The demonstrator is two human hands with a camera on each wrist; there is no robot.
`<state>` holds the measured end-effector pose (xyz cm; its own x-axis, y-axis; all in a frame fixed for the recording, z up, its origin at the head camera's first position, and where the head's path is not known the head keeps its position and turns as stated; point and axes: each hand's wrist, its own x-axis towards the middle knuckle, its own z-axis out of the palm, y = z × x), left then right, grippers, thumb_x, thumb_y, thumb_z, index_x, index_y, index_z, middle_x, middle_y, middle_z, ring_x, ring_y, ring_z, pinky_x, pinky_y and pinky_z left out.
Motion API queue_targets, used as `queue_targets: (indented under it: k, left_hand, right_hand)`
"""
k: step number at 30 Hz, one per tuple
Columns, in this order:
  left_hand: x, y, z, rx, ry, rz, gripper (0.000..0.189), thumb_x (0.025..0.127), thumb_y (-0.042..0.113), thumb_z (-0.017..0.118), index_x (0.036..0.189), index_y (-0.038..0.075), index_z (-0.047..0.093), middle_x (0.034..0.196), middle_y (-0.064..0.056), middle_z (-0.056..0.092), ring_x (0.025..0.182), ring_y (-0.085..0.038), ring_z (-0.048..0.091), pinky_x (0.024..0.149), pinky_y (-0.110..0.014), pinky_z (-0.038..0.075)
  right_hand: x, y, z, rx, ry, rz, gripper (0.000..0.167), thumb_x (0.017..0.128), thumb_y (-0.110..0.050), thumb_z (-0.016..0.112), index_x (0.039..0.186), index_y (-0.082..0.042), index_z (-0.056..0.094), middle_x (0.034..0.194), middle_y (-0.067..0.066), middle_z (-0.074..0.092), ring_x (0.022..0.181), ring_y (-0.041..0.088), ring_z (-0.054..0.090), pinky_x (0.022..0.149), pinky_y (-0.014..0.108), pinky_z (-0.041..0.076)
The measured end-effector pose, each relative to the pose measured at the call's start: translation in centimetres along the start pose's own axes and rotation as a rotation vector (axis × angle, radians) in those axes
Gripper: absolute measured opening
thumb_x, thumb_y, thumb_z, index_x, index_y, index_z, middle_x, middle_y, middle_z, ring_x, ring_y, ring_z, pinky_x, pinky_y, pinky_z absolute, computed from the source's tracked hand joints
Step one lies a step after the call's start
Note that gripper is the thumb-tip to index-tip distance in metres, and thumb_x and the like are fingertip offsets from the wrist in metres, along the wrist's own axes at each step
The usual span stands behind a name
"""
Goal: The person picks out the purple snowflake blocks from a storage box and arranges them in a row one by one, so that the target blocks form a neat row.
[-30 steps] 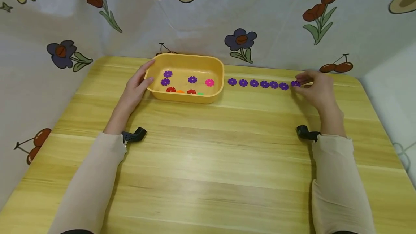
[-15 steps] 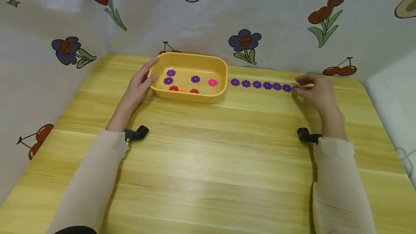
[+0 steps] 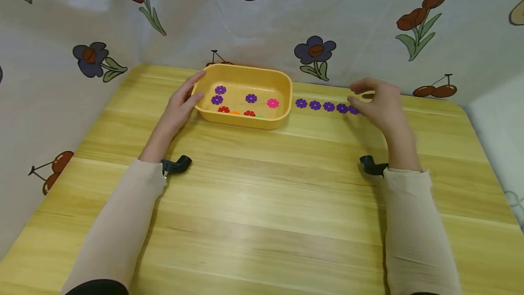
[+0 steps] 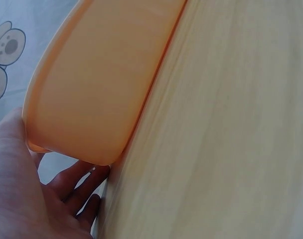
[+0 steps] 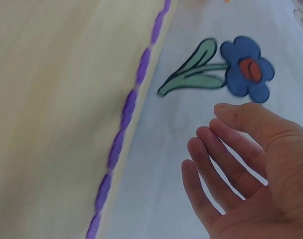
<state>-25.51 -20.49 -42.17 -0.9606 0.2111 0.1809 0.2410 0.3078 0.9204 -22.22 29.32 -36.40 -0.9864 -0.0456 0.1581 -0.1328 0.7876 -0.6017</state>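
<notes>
My left hand (image 3: 180,106) holds the left end of a yellow plastic tray (image 3: 241,123), thumb at the rim. In the left wrist view, its fingers (image 4: 79,184) bend beneath the tray's end wall (image 4: 86,144). The tray holds purple snowflake discs (image 3: 251,98), a pink disc (image 3: 272,103), red discs (image 3: 224,109) and partly hidden orange and green ones. My right hand (image 3: 378,104) hovers over the right part of a row of purple snowflake discs (image 3: 315,105), hiding its far end. The right wrist view shows this hand (image 5: 241,169) with spread, relaxed fingers and nothing in them.
The wooden table (image 3: 262,204) stretches in front of both arms. Behind its back edge hangs a white cloth (image 3: 262,26) printed with flowers and cherries. A small black wrist camera (image 3: 178,164) sits on the left wrist, another camera (image 3: 372,166) on the right.
My right hand set a purple disc down at the row's right end, let go, and has lifted and moved left. The left hand keeps its hold on the tray. The head view has shifted slightly.
</notes>
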Motion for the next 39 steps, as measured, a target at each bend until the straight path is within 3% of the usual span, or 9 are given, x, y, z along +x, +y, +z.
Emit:
queue_targets:
  k: [4, 7, 16, 27, 35, 39]
  left_hand:
    - [-0.8, 2.0, 0.2, -0.009, -0.009, -0.018, 0.057, 0.109, 0.01, 0.051, 0.165, 0.014, 0.038, 0.174, -0.006, 0.031, 0.161, -0.025, 0.026, 0.133, -0.043, 0.022]
    - [-0.8, 2.2, 0.2, -0.014, -0.011, -0.02, 0.057, 0.109, 0.01, 0.051, 0.164, 0.013, 0.038, 0.174, -0.007, 0.031, 0.161, -0.026, 0.026, 0.133, -0.042, 0.022]
    - [0.5, -0.9, 0.0, 0.004, 0.007, -0.014, 0.058, 0.109, 0.013, 0.053, 0.165, 0.024, 0.04, 0.173, 0.0, 0.032, 0.161, -0.023, 0.029, 0.132, -0.044, 0.025]
    - [0.2, -1.1, -0.2, 0.023, 0.008, -0.016, 0.059, 0.109, 0.016, 0.054, 0.164, 0.029, 0.04, 0.173, 0.003, 0.031, 0.16, -0.022, 0.029, 0.131, -0.046, 0.027]
    - [-0.5, 1.1, 0.0, -0.017, -0.01, -0.026, 0.058, 0.108, 0.009, 0.053, 0.164, 0.014, 0.039, 0.174, -0.006, 0.03, 0.16, -0.028, 0.03, 0.13, -0.047, 0.028]
    - [-0.9, 2.0, 0.2, -0.016, -0.006, -0.035, 0.057, 0.109, 0.012, 0.051, 0.165, 0.016, 0.039, 0.174, -0.006, 0.031, 0.159, -0.029, 0.031, 0.13, -0.047, 0.03]
  right_hand:
    - [0.7, -1.6, 0.9, 0.012, 0.009, -0.037, 0.033, 0.1, -0.019, 0.072, 0.128, -0.001, 0.072, 0.125, 0.024, 0.071, 0.121, 0.041, 0.064, 0.109, 0.057, 0.052]
    - [1.3, -2.8, 1.7, 0.031, 0.013, -0.06, 0.032, 0.099, -0.017, 0.072, 0.126, 0.0, 0.072, 0.124, 0.024, 0.071, 0.12, 0.041, 0.065, 0.109, 0.057, 0.052]
    - [3.6, -7.3, 5.1, 0.123, 0.005, -0.161, 0.028, 0.098, -0.012, 0.073, 0.124, -0.001, 0.073, 0.123, 0.021, 0.072, 0.118, 0.037, 0.065, 0.108, 0.051, 0.054]
    - [4.7, -10.9, 8.6, 0.125, -0.05, -0.231, 0.028, 0.096, -0.007, 0.075, 0.122, 0.002, 0.073, 0.118, 0.019, 0.074, 0.112, 0.034, 0.069, 0.102, 0.049, 0.058]
    - [5.4, -13.3, 10.5, 0.204, -0.043, -0.256, 0.03, 0.094, -0.004, 0.075, 0.123, 0.005, 0.072, 0.122, 0.022, 0.073, 0.113, 0.033, 0.067, 0.104, 0.046, 0.058]
    - [6.2, -15.0, 11.9, 0.24, -0.063, -0.25, 0.036, 0.094, -0.005, 0.075, 0.128, 0.004, 0.068, 0.123, 0.022, 0.071, 0.114, 0.034, 0.066, 0.104, 0.046, 0.058]
